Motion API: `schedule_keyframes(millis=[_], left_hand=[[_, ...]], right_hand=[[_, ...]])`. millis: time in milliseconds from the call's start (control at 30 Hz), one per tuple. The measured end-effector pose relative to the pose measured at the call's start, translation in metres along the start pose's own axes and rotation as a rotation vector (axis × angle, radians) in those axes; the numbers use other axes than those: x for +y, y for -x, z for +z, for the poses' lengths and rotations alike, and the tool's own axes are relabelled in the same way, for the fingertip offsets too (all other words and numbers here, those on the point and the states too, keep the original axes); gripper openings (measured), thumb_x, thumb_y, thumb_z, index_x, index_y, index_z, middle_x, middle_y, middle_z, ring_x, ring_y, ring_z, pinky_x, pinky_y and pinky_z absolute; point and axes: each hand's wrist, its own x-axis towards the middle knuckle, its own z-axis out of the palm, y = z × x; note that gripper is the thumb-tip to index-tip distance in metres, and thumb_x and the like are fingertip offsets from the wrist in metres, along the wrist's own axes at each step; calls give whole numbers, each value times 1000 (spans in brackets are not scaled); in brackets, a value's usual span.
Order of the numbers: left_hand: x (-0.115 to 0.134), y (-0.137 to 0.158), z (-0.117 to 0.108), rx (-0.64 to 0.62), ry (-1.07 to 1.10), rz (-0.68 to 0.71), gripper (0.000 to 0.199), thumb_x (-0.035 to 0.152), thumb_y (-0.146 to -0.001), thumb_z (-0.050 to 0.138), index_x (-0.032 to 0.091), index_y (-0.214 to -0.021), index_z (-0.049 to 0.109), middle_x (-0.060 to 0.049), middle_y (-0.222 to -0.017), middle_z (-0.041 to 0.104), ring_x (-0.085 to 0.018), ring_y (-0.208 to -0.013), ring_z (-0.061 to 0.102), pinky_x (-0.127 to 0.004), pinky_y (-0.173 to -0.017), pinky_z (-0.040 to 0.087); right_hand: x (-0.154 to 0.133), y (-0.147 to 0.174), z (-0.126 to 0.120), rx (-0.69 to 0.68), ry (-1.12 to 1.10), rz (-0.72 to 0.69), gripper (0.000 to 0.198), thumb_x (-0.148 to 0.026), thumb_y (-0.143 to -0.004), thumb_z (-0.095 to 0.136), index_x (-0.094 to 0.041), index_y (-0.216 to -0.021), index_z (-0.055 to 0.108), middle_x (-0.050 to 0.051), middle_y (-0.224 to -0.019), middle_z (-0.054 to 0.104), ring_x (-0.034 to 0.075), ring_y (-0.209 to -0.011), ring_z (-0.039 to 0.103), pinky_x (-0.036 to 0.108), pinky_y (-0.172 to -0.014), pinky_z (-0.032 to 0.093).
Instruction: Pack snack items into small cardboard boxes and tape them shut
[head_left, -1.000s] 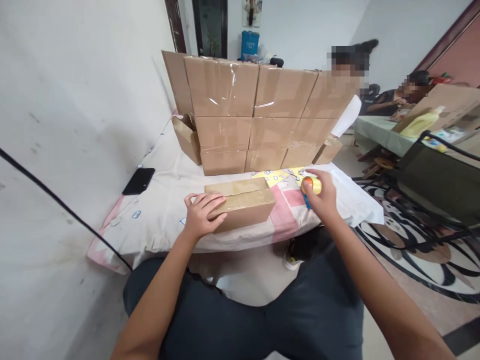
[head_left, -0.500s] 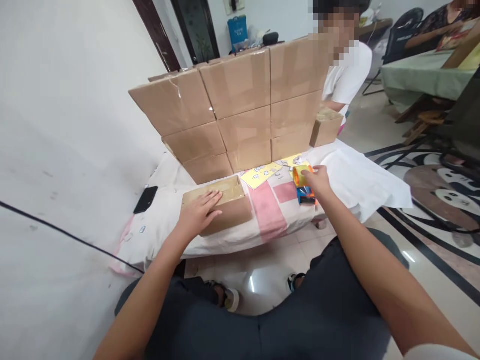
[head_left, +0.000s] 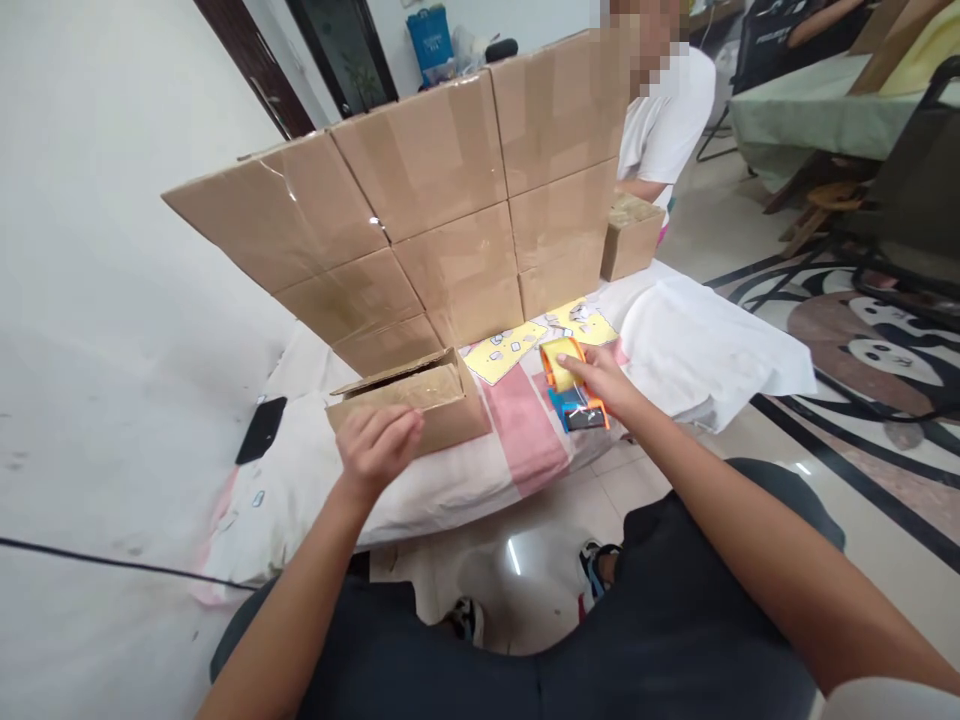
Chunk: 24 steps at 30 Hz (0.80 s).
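Observation:
A brown cardboard box (head_left: 457, 420) lies on the cloth-covered table, with its top flap raised a little and a dark gap along it. My left hand (head_left: 375, 445) is curled closed at the near left edge of this box. What its fingers hold, if anything, is hidden. In my right hand (head_left: 606, 380) is a tape dispenser (head_left: 564, 365) with orange sides, a yellowish roll and a blue and black cutting end, tilted over the table just right of the box. My thumb presses on the roll.
Behind the box stands a wall of taped cartons (head_left: 450, 210). Yellow printed sheets (head_left: 504, 350) lie before it, and a black phone (head_left: 261, 430) lies at left. Another small carton (head_left: 631, 238) sits at right, near a person in a white shirt (head_left: 667, 115).
My left hand has gone from lying flat on the box to curled closed at its near edge. The box's flap has lifted. My right hand still holds the tape dispenser, now tilted closer to the box.

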Motion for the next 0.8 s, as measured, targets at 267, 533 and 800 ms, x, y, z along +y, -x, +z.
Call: schedule_keyframes(millis=[267,533,800], left_hand=[[92,-50,43,-154,441,-368,94,64,-87,64,23,-160,20,-20,-162,35,-35,-150,37,-53,-118,39],[82,-51,45,-309,610,-444,93,47,-94,62,28,-164,2,-11,-172,4,-33,-159,8,-51,-128,21],[122,-42,43,-480,739,-785,45,43,-97,59,23,-138,61,-11,-142,61,-27,-135,54,-43,-114,44]], right_hand=[[-18,39,79,-358,-315,-23,44,-57,-81,69,-15,-97,68,5,-68,71,21,-60,68,31,-57,55],[0,31,88,-463,-379,-42,45,-60,-93,59,-20,-113,64,5,-85,73,22,-82,72,34,-73,59],[1,24,74,-62,-163,-275,52,-71,-95,44,-23,-99,64,4,-83,66,20,-80,66,33,-70,56]])
